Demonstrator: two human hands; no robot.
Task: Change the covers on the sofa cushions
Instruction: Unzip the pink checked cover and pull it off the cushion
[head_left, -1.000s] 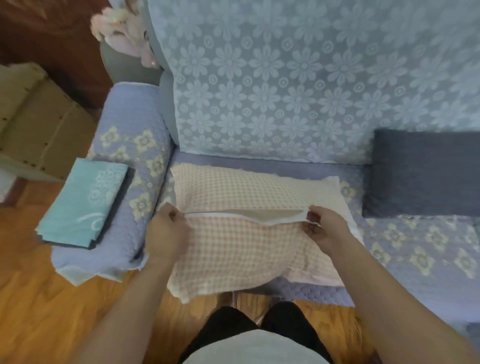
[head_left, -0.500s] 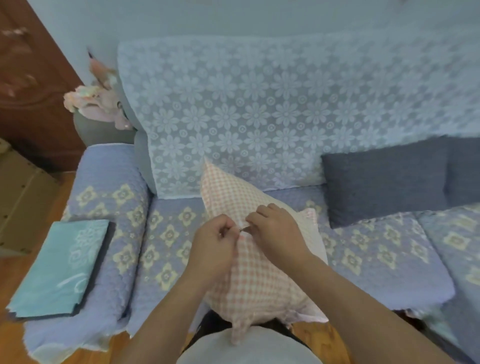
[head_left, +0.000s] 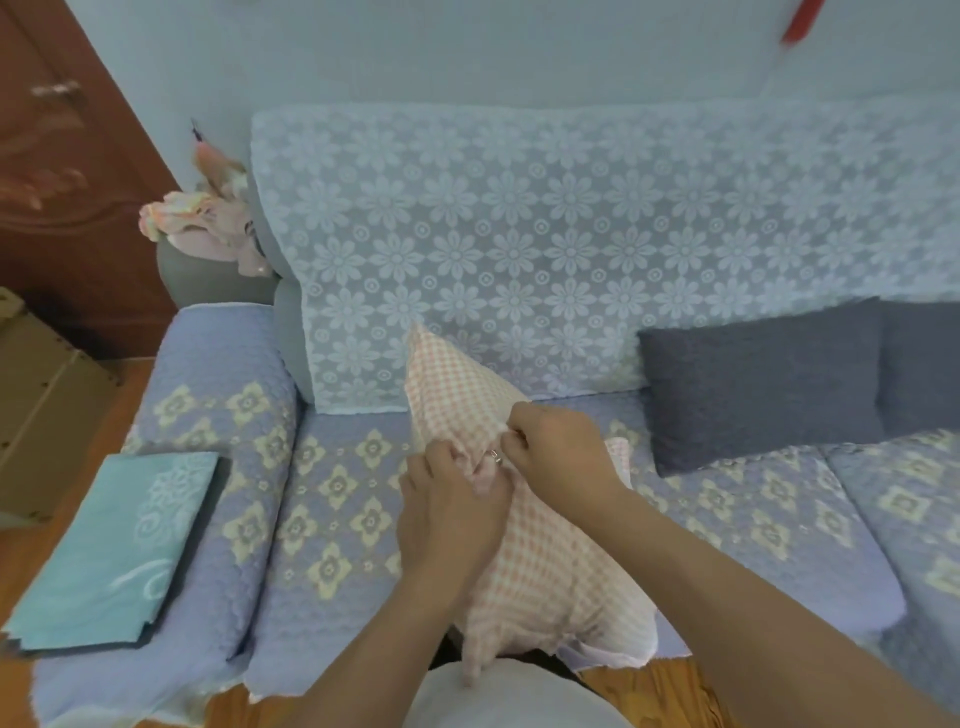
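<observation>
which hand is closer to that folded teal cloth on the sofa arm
Left. The left hand grips the checked cushion on the side toward the folded teal cloth; the right hand pinches the zipper farther away.

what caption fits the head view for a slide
Both hands, left hand and right hand, work the zipper pull on a pink checked cushion over the sofa.

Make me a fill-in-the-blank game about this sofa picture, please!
1. Both hands hold the pink ____ cushion.
2. The folded teal cover lies on the sofa's ____.
3. The right hand pinches a small metal ____.
4. The cushion leaning on the backrest is dark ____.

Missing words: checked; armrest; zipper pull; grey
</observation>
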